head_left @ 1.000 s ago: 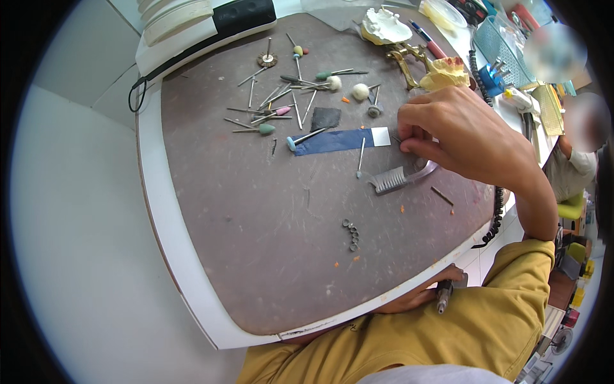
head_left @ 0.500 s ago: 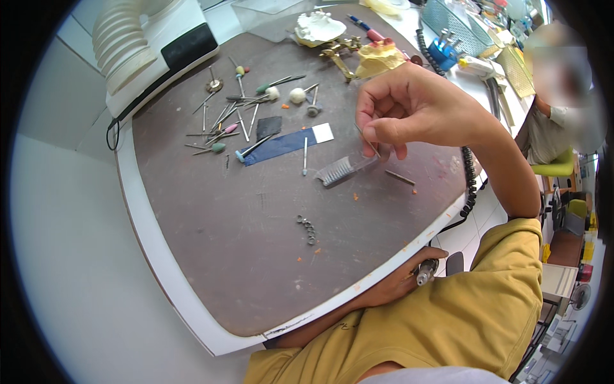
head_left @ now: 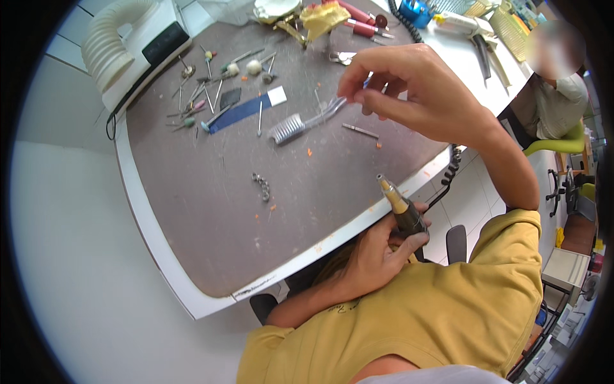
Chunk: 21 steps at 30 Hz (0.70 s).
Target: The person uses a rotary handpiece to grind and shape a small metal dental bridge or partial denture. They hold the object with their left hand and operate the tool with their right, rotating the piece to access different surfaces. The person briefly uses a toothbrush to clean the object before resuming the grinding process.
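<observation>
My left hand [head_left: 377, 259], below the table's near edge, is wrapped round a dark rotary handpiece [head_left: 409, 217], its tapered brass-coloured nose tilted up towards the tabletop. My right hand [head_left: 409, 89] hovers over the right part of the table, its fingers curled and thumb close to the index finger; what lies between them is hidden. Just beneath its fingertips ends the visible part of the clear handle of a brush [head_left: 288, 130] with pale bristles. Close by lie a short metal rod [head_left: 360, 130] and, left of the brush, a thin pale-headed shank [head_left: 260, 118].
Several burs and polishing points [head_left: 192, 105] lie scattered at the far left, near a blue strip [head_left: 240, 116]. A small curled metal piece [head_left: 262, 187] sits mid-table. At the back stand a yellowish cast [head_left: 323, 21] and an extraction hose [head_left: 105, 48]. A co-worker [head_left: 550, 105] sits at right.
My left hand has come up with the handpiece, whose nose now points upward. My right hand has shifted rightward over the table. The whole view has shifted; the brush keeps its place among its neighbours.
</observation>
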Motion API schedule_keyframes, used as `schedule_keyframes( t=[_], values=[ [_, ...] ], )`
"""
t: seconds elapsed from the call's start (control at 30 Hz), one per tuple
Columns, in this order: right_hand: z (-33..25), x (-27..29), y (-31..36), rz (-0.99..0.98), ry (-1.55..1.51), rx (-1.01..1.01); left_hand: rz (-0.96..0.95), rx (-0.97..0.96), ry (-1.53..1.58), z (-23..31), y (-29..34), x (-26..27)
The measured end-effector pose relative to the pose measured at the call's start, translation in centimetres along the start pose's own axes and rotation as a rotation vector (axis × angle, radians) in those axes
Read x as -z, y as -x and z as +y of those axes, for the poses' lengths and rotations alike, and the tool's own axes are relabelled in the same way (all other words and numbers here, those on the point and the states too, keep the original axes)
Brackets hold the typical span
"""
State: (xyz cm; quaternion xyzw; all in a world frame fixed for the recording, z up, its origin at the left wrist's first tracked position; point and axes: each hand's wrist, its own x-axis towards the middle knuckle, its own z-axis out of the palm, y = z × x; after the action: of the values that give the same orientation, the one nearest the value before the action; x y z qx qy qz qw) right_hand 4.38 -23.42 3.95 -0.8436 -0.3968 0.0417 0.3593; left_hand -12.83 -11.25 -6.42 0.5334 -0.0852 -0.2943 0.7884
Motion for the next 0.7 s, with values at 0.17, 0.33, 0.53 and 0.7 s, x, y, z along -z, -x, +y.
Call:
schedule_keyframes(
  t=[0.17,0.33,0.53,0.7],
  values=[
    [-0.1,-1.0,0.2,0.077,0.558,0.252,0.007,-0.006,-0.013,-0.4,0.0,0.0],
    [2.2,-0.8,-2.8,-0.062,0.557,0.5,0.038,-0.001,-0.06,-0.4,0.2,0.0],
    [1.9,-1.3,-4.7,-0.18,0.569,0.386,0.035,-0.015,-0.075,-0.6,0.5,0.3],
    [2.4,-2.2,-5.2,-0.059,0.526,0.404,0.027,0.016,-0.063,-0.5,0.4,0.4]
  ],
)
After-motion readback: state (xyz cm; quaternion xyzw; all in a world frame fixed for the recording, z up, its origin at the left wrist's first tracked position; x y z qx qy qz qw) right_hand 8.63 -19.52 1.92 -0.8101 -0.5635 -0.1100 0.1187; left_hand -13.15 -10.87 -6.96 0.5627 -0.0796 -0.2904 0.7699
